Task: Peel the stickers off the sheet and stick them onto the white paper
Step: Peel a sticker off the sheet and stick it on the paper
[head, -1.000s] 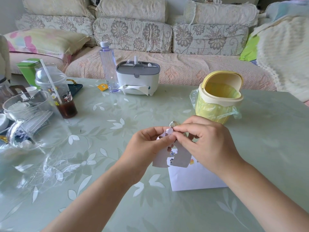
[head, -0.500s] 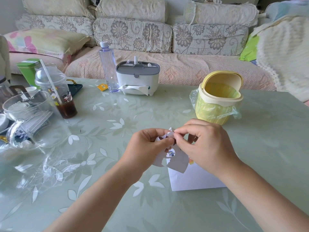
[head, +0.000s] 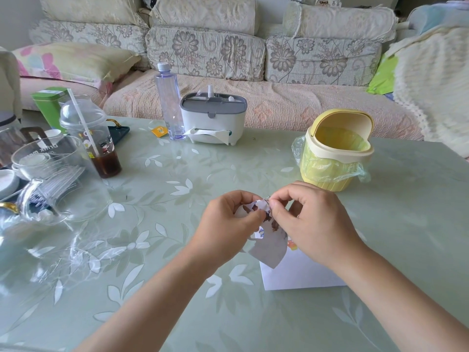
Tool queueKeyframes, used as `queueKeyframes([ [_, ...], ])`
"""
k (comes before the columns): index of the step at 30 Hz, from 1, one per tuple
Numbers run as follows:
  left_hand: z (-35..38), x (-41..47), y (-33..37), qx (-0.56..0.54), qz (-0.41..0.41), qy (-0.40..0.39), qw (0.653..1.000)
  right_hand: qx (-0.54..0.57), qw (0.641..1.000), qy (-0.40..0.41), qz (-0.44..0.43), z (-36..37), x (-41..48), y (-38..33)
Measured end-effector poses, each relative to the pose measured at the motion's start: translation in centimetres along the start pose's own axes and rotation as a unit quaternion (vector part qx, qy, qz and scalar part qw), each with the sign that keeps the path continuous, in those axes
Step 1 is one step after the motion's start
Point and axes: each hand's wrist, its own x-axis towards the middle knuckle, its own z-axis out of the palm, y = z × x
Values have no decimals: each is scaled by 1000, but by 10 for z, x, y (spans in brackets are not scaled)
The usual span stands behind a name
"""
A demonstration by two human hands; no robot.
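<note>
The sticker sheet (head: 269, 243) is held up in the air, just over the left side of the white paper (head: 302, 274), which lies flat on the tabletop (head: 411, 224). The left hand (head: 224, 224) has a pinching grip on the sheet's upper part. The right hand (head: 313, 224) has its grip pinched on the sheet's top edge. A little yellow bin (head: 335, 158) stands behind the hands.
</note>
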Motion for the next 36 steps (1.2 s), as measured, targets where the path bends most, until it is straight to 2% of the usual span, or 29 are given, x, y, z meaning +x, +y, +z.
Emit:
queueKeyframes([
  [6,2,-1,-1,-51,-9,14,999,10,1000,15,2,3,-2,-4],
  [9,3,-3,0,-46,15,5,999,12,1000,15,-9,4,-2,0],
  [12,4,-2,-2,-18,32,29,999,43,999,15,-7,3,-1,6],
  [15,8,-3,-3,-8,46,42,998,-35,997,64,-38,5,-3,1],
  [18,13,-5,-2,-36,54,48,997,-149,975,119,-110,6,-4,-3],
  [21,14,-4,-4,-25,57,73,995,-178,960,148,-158,6,-1,0],
  [29,17,-5,-2,30,73,91,993,-175,969,165,-51,7,-2,-9],
  [34,17,-7,-2,51,79,82,992,-39,993,101,46,3,3,-6],
  [36,15,-5,-3,54,70,94,992,21,996,40,74,0,4,-5],
])
